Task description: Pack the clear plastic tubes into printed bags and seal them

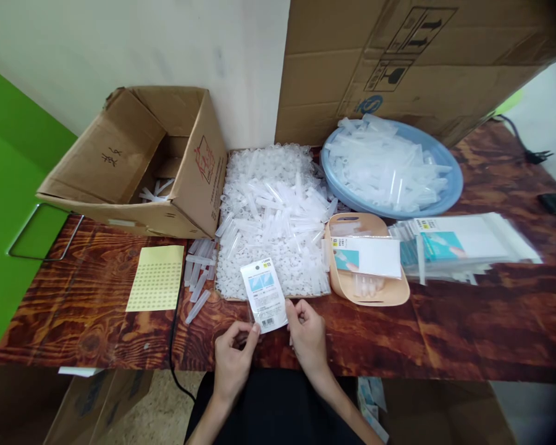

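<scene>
A white printed packet [265, 295] with two blue pictures and a barcode is held up near the table's front edge, tilted slightly left. My left hand [234, 355] pinches its lower left corner between thumb and fingers. At its lower right edge, my right hand [307, 334] is closed with thumb and finger on the packet's side. Just behind the packet lies a wide heap of translucent plastic tubes [278, 216], packed upright at the back and loose on top. Several loose tubes [198, 306] rest on the wood to the left.
An open cardboard box [199, 167] stands left, with a few tubes inside. A yellow sticker sheet [156, 278] lies before it. On the right are a blue basin [454, 185] heaped with clear sleeves, a beige basket [398, 293] and stacked packets [486, 238]. A cable [171, 346] hangs over the edge.
</scene>
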The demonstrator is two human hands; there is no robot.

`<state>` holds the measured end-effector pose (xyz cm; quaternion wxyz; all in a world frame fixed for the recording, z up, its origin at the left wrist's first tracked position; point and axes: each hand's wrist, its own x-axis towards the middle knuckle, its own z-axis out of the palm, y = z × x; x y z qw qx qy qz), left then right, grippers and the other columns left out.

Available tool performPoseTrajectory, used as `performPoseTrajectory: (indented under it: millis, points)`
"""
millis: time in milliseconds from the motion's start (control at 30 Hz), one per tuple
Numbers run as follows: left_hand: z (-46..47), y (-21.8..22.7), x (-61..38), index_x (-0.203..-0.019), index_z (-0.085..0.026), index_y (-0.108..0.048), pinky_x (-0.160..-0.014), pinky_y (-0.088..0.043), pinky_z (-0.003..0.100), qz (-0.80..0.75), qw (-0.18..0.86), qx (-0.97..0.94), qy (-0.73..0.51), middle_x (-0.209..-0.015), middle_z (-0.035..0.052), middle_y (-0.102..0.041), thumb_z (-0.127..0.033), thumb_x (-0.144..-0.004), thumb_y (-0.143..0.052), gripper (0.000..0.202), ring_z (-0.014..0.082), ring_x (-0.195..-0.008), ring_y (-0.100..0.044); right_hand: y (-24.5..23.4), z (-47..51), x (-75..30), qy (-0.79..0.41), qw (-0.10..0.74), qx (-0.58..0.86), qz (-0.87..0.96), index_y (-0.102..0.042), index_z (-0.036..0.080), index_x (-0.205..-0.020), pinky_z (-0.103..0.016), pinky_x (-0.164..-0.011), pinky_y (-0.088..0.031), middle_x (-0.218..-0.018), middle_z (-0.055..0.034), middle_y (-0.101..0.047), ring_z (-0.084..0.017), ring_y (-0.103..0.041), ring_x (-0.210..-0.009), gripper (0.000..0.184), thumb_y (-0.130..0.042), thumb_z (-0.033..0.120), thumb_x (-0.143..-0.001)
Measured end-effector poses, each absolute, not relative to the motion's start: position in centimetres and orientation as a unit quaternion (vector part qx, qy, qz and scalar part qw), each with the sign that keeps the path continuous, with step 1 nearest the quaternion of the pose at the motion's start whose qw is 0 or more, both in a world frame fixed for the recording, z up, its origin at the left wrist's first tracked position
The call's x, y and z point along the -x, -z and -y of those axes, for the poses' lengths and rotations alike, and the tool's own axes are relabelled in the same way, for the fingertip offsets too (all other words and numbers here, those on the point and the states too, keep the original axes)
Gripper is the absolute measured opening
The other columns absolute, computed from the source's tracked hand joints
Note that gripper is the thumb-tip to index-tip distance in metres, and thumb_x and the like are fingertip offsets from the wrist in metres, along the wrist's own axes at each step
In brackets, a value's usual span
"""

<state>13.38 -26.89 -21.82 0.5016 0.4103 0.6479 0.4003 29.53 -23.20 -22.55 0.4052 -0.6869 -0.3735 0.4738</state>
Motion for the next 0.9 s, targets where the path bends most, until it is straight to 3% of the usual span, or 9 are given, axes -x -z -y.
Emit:
performPoseTrajectory:
  millis: [167, 367, 500, 767, 900]
  points:
    - [26.9, 21.8, -12.8, -0.077, -0.017, -0.065, -0.063, -0.052, 0.021, -0.657, 0.494, -0.388, -0.417, -0.068, 0.0015, -0.071, -0.038, -0.089, -0.068, 0.024, 0.0166, -0.064, -0.067, 22.0, 23.0, -30.5, -0.551, 0.461, 0.646, 0.260, -0.052, 0.021, -0.077, -0.020, -0.030, -0.044, -0.054, 0.0032, -0.060, -0.012, -0.055, -0.033, 0.052, -0.050, 0.070, -0.092]
    - [26.5, 21.2, -12.8, -0.076, -0.017, -0.066, -0.067, -0.054, 0.023, -0.647, 0.506, -0.391, -0.415, -0.070, 0.0024, -0.072, -0.039, -0.087, -0.070, 0.025, 0.0181, -0.068, -0.069, 21.9, 23.5, -30.2, -0.692, 0.405, 0.530, 0.278, -0.059, 0.018, -0.085, -0.022, -0.038, -0.054, -0.054, 0.0033, -0.063, -0.014, -0.062, -0.039, 0.044, -0.069, 0.060, -0.086]
    - [26.2, 21.1, -12.9, -0.075, -0.017, -0.068, -0.067, -0.055, 0.024, -0.653, 0.512, -0.376, -0.413, -0.069, 0.0025, -0.073, -0.041, -0.085, -0.072, 0.027, 0.0187, -0.067, -0.070, 21.8, 23.1, -29.6, -0.697, 0.421, 0.506, 0.286, -0.059, 0.017, -0.080, -0.022, -0.040, -0.055, -0.062, 0.0016, -0.067, -0.013, -0.064, -0.041, 0.041, -0.078, 0.054, -0.081]
    - [26.2, 20.8, -13.2, -0.076, -0.015, -0.071, -0.071, -0.055, 0.026, -0.653, 0.522, -0.342, -0.430, -0.077, 0.0049, -0.075, -0.044, -0.087, -0.070, 0.031, 0.0196, -0.070, -0.070, 22.5, 23.5, -29.8, -0.687, 0.432, 0.518, 0.271, -0.059, 0.017, -0.075, -0.019, -0.035, -0.051, -0.059, 0.0002, -0.069, -0.011, -0.059, -0.037, 0.041, -0.079, 0.052, -0.080]
    - [26.4, 20.8, -13.5, -0.072, -0.015, -0.068, -0.069, -0.055, 0.026, -0.641, 0.534, -0.327, -0.443, -0.071, 0.0049, -0.074, -0.046, -0.087, -0.070, 0.035, 0.0188, -0.067, -0.070, 22.7, 23.8, -29.8, -0.683, 0.437, 0.526, 0.257, -0.059, 0.017, -0.073, -0.018, -0.034, -0.048, -0.057, 0.0008, -0.068, -0.009, -0.056, -0.035, 0.041, -0.080, 0.052, -0.080]
